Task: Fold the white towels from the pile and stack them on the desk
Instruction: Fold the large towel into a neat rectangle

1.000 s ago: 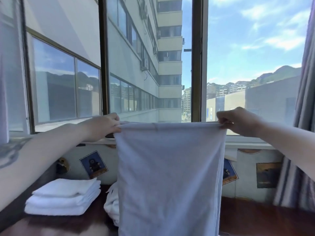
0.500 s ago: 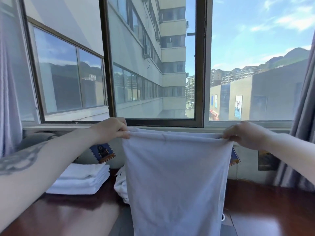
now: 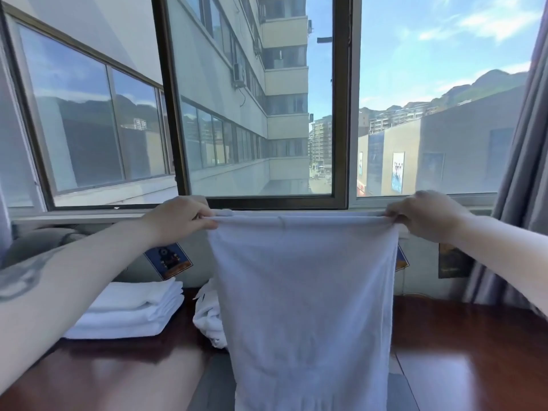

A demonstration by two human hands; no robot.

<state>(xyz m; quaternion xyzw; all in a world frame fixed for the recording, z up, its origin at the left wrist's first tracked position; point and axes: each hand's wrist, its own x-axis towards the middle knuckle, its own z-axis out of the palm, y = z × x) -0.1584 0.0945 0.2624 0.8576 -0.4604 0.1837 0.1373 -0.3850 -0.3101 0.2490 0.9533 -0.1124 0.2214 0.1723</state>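
The window (image 3: pixel 261 99) filled the upper half of the view, from 9 o'clock across to 3 o'clock, its dark frame standing upright at 12 o'clock. A grey curtain (image 3: pixel 516 179) hung along the edge at 3 o'clock. The dark wooden desk (image 3: pixel 462 351) ran across the lower part, from 8 o'clock to 4 o'clock.

The white towel (image 3: pixel 305 307) hung at full width in the centre and dropped past the bottom edge at 6 o'clock; its lower end was out of sight. Its top edge was drawn taut and level between the two hands, just below the window sill.

The stack of folded towels (image 3: pixel 130 312) lay on the desk at 8 o'clock, three layers visible, well apart from the hanging towel. The pile of unfolded towels (image 3: pixel 207 315) sat on the desk just left of centre, partly hidden behind the hanging towel.

The left hand (image 3: pixel 178 218) was at 10 o'clock, fingers curled, pinching the towel's upper left corner. The right hand (image 3: pixel 427 215) was at 2 o'clock, fingers curled, pinching the upper right corner. Both forearms were extended forward.

A small blue picture card (image 3: pixel 169 259) was fixed to the wall below the sill at 9 o'clock, under the left wrist.
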